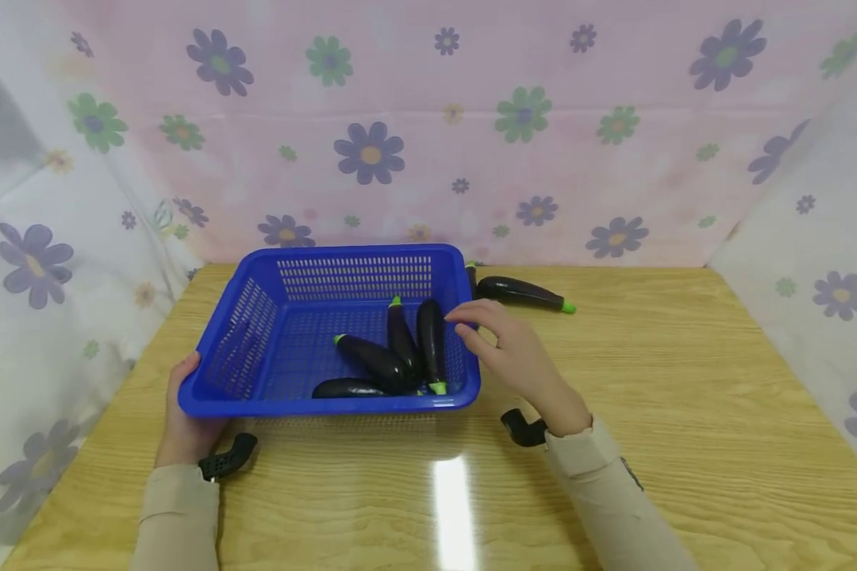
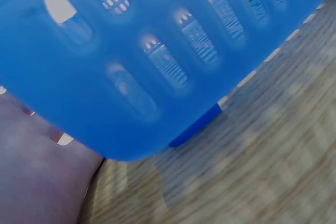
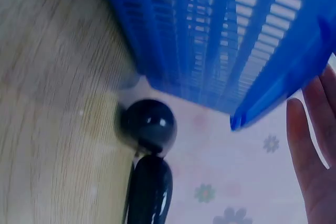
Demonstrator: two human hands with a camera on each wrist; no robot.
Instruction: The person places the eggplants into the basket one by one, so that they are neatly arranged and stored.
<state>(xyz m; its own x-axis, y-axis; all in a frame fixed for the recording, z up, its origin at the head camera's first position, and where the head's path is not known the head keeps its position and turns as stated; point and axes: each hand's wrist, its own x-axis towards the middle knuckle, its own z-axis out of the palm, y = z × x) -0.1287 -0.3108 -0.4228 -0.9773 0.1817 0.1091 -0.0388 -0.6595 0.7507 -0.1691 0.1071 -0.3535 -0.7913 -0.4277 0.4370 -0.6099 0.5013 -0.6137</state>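
A blue plastic basket (image 1: 328,408) with slotted walls holds several dark eggplants (image 1: 373,361) with green stem ends, mostly toward its right side. My left hand (image 1: 184,416) grips the basket's front left corner, thumb over the rim. In the left wrist view the slotted wall (image 2: 131,129) shows close up, its lower edge close over the wood. At the right rim is my right hand (image 1: 510,349), fingers loosely bent and thumb apart, with no eggplant between them. The right wrist view shows its fingers (image 3: 300,129) beside the basket's rim (image 3: 283,100).
Behind the basket's right side, one eggplant (image 1: 524,292) lies on the wooden table (image 1: 685,396), and another (image 1: 470,274) is partly hidden by the rim. Flowered cloth (image 1: 414,119) hangs along the table's back and sides.
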